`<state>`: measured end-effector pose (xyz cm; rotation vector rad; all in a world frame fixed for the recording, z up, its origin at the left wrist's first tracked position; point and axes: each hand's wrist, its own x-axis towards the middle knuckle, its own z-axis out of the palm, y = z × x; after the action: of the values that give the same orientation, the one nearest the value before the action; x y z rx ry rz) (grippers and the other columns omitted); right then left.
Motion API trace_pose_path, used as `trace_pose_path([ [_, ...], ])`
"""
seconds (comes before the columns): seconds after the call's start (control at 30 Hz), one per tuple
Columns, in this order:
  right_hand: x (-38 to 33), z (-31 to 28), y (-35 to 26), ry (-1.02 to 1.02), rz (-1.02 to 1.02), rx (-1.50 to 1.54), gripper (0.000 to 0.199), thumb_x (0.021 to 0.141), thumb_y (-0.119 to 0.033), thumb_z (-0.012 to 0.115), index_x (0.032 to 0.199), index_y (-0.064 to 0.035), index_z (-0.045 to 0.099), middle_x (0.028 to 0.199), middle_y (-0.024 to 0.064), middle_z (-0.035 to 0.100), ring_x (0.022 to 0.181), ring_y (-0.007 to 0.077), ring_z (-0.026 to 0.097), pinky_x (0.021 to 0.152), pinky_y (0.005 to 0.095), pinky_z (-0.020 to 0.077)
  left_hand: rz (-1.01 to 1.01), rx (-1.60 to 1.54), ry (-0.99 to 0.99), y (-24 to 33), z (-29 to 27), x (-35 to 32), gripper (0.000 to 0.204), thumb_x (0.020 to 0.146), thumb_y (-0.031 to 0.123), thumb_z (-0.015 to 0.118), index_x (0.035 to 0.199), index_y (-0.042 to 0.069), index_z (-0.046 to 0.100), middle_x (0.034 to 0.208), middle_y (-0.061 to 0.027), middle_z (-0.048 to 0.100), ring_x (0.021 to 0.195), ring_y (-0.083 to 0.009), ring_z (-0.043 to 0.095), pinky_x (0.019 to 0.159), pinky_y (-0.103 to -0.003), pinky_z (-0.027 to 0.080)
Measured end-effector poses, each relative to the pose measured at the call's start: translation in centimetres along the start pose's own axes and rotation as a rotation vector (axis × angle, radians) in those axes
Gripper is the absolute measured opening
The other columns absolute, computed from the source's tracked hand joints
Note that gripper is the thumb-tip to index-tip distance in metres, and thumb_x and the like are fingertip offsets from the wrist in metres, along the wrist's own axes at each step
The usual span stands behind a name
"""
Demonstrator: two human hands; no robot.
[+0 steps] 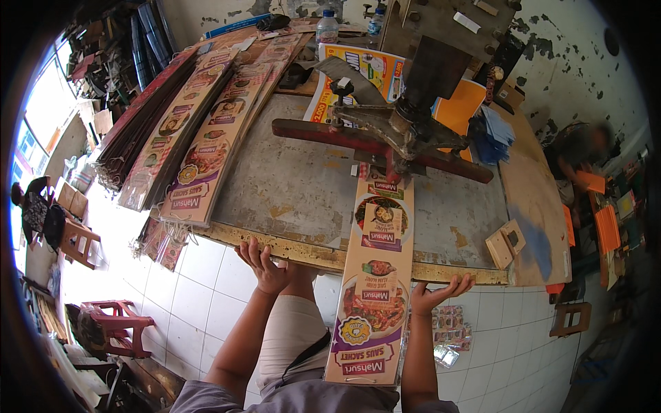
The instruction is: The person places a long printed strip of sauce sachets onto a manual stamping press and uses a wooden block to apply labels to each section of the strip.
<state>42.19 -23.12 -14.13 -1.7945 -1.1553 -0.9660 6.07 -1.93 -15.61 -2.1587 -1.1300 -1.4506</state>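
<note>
A long printed cardboard strip [375,282] reaches from beneath the metal press [406,127] over the table's front edge toward my body. My left hand [265,267] rests against that wooden edge, left of the strip, with its fingers stretched and apart. To the strip's right, my right hand [441,294] touches the same edge from below, its fingers extended. Neither hand grips the strip. The strip's far end is partly hidden by the press and its red bar [313,132].
Stacks of similar printed strips [200,158] lie on the table's left side. A wooden block [505,244] sits near the right front corner, with blue sheets [497,134] farther back. A red stool [118,323] stands on the tiled floor. Another person [578,151] is at the far right.
</note>
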Motion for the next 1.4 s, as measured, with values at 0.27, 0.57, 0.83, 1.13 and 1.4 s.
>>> trace_pose_path([
  [0.27, 0.01, 0.12, 0.06, 0.007, -0.006, 0.005, 0.077, 0.105, -0.031, 0.068, 0.16, -0.0028, 0.022, 0.172, 0.0276, 0.011, 0.163, 0.0543, -0.004, 0.123, 0.077, 0.008, -0.012, 0.002, 0.036, 0.08, 0.13, -0.04, 0.07, 0.092, 0.042, 0.077, 0.14, 0.006, 0.042, 0.163, -0.0289, 0.033, 0.157, -0.0552, 0.021, 0.123, -0.079, 0.018],
  [0.57, 0.05, 0.11, -0.05, 0.005, -0.003, 0.011, 0.077, 0.104, -0.028, 0.068, 0.16, -0.0029, 0.022, 0.172, 0.0277, 0.011, 0.163, 0.0546, -0.004, 0.123, 0.0771, 0.0066, -0.007, 0.005, 0.025, 0.05, 0.13, -0.06, 0.075, 0.092, 0.042, 0.077, 0.145, 0.007, 0.036, 0.165, -0.0289, 0.031, 0.158, -0.0551, 0.02, 0.123, -0.078, 0.016],
  [0.83, 0.09, 0.14, 0.0, 0.011, -0.01, 0.01, 0.077, 0.104, -0.027, 0.067, 0.161, -0.0032, 0.022, 0.173, 0.0277, 0.011, 0.163, 0.0544, -0.004, 0.123, 0.077, 0.006, -0.009, -0.004, 0.039, 0.1, 0.11, -0.01, 0.068, 0.093, 0.043, 0.076, 0.138, 0.005, 0.042, 0.163, -0.0295, 0.033, 0.158, -0.055, 0.021, 0.124, -0.077, 0.017],
  [1.13, -0.02, 0.21, 0.12, 0.011, -0.012, 0.002, 0.077, 0.104, -0.029, 0.066, 0.161, -0.0033, 0.021, 0.173, 0.0277, 0.011, 0.163, 0.0543, -0.004, 0.123, 0.0771, 0.0062, -0.013, 0.005, 0.044, 0.16, 0.16, -0.05, 0.063, 0.097, 0.043, 0.072, 0.138, 0.005, 0.042, 0.164, -0.03, 0.033, 0.158, -0.0545, 0.021, 0.125, -0.077, 0.016],
  [1.4, -0.09, 0.24, 0.2, 0.013, -0.013, 0.001, 0.079, 0.105, -0.032, 0.067, 0.162, -0.004, 0.021, 0.173, 0.0274, 0.011, 0.163, 0.0544, -0.003, 0.123, 0.0773, 0.0077, -0.011, 0.01, 0.036, 0.04, 0.2, -0.16, 0.069, 0.091, 0.041, 0.076, 0.139, 0.006, 0.04, 0.163, -0.0306, 0.033, 0.158, -0.0553, 0.02, 0.124, -0.078, 0.016],
])
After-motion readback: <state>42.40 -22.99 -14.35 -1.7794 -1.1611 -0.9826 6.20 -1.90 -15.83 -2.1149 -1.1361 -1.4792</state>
